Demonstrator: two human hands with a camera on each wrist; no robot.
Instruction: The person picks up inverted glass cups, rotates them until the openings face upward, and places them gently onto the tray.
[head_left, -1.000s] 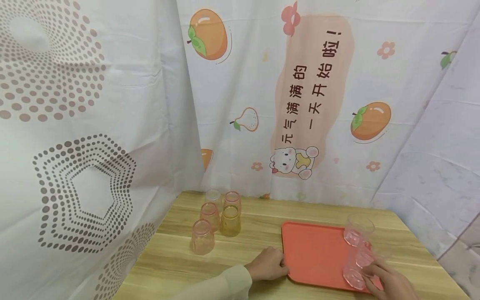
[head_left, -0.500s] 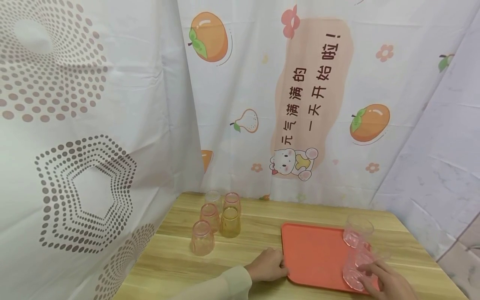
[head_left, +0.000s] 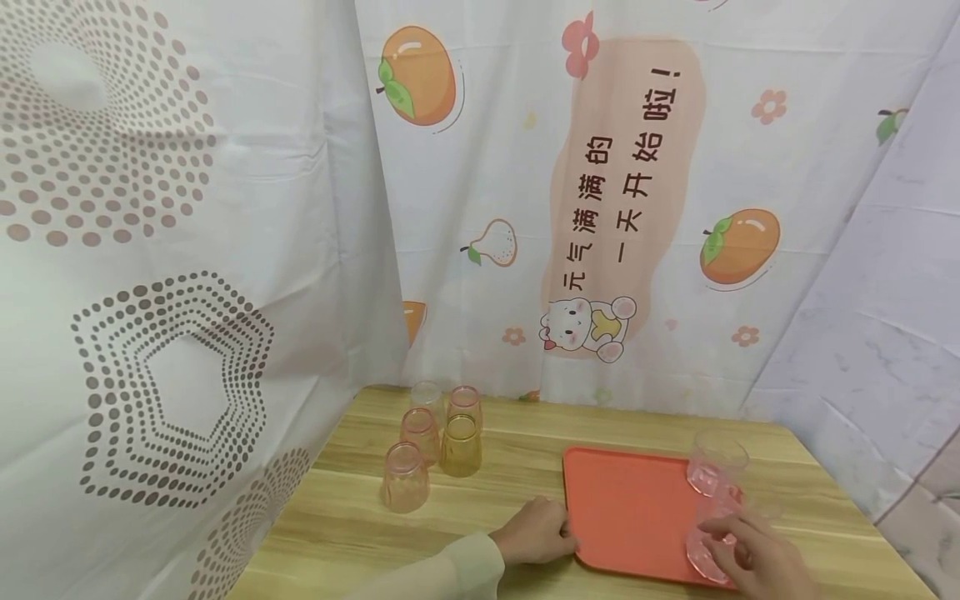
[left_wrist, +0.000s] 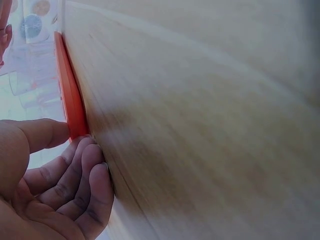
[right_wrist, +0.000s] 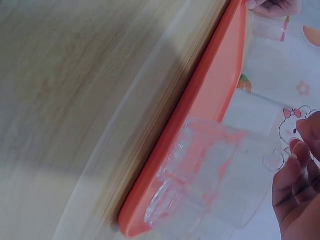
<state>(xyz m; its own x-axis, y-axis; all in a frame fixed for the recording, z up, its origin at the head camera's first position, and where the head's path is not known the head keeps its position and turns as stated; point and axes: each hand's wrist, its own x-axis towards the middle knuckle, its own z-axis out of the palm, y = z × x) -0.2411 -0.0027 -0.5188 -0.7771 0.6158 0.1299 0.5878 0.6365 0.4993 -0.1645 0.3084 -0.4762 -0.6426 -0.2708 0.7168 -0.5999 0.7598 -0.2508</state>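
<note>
A red tray [head_left: 630,508] lies on the wooden table. My left hand [head_left: 534,531] grips its left edge; in the left wrist view the thumb is on the rim and the curled fingers sit against the outer side. Clear drinking glasses stand upright along the tray's right side, one at the back [head_left: 716,462] and another at the front [head_left: 703,560], partly hidden by my right hand [head_left: 768,554]. In the right wrist view, that hand's bent fingertips [right_wrist: 294,147] hover just off the rim of the near glass [right_wrist: 245,170], with nothing between them.
Upside-down tumblers stand in a group at the table's left: pink ones [head_left: 406,477], a yellow one [head_left: 461,446] and a clear one [head_left: 427,396]. A patterned white curtain [head_left: 480,317] hangs behind the table, with more cloth down both sides.
My right hand has let go of the front glass and shifted slightly left and up above it. My left hand and the tray have stayed in place.
</note>
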